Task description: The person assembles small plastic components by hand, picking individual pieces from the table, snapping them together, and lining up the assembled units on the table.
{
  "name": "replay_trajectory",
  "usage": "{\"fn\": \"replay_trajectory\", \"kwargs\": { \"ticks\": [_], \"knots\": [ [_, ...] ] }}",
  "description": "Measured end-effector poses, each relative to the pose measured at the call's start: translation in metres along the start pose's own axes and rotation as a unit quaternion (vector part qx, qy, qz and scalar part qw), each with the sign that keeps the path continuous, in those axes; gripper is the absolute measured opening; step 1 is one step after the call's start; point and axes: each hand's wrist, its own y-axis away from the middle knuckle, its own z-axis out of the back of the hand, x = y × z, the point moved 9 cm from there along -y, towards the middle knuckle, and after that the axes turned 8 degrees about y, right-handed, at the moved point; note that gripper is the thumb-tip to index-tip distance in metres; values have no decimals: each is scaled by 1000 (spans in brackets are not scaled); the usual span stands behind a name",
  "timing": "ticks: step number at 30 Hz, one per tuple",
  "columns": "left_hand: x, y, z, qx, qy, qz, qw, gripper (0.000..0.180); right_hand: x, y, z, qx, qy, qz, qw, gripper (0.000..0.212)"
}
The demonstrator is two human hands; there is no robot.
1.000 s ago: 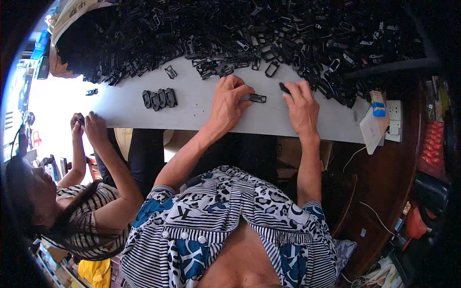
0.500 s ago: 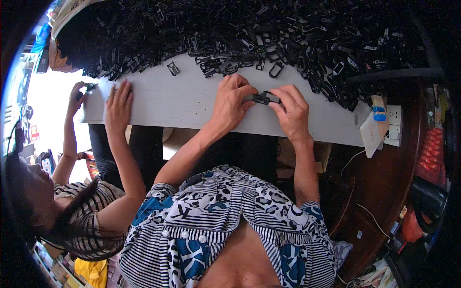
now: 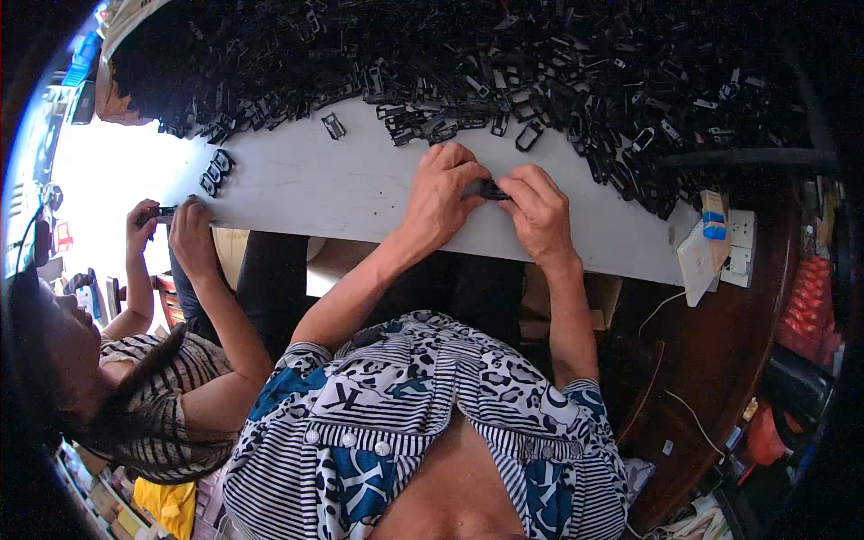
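Observation:
Over the front part of the white tabletop [image 3: 333,193], my two hands meet around one small black plastic frame [image 3: 491,191]. My left hand [image 3: 440,195] pinches its left end between thumb and fingers. The right end sits in the closed fingertips of my right hand [image 3: 540,209]. Much of the part is covered by my fingers. Just beyond my hands lies a cluster of similar black plastic frames [image 3: 418,124], with a single loose frame [image 3: 529,137] to the right of it and another black frame [image 3: 333,126] to the left.
A huge heap of black plastic parts [image 3: 432,54] covers the table's far side. At left, a co-worker's hands [image 3: 191,236] hold a dark part near a short row of black frames [image 3: 214,171]. A white box-like device [image 3: 700,261] and a socket strip [image 3: 740,247] stand at the right end.
My hands have drawn closer together around the black frame, covering more of it. The co-worker's hands moved nearer the table's front edge, and a row of frames now shows beyond them.

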Motion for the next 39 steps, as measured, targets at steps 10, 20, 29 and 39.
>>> {"fn": "replay_trajectory", "kwargs": {
  "ticks": [10, 20, 29, 39],
  "knots": [
    [5, 1, -2, 22, 13, 21, 999, 42, 2, -1, -5, 10, -27, 9, 1000, 35],
    [6, -2, -3, 15, 13, 13, 1000, 37, 7, -4, 3, 21, 6, 11, 1000, 37],
    [4, 2, 12, 11, 17, 14, 1000, 36, 15, -2, -14, 36, 46, 41, 997, 21],
    [9, -21, 35, -71, -240, -3, 968, 26, -25, -34, 8, -63, 79, -48, 994, 25]
  ]
}}
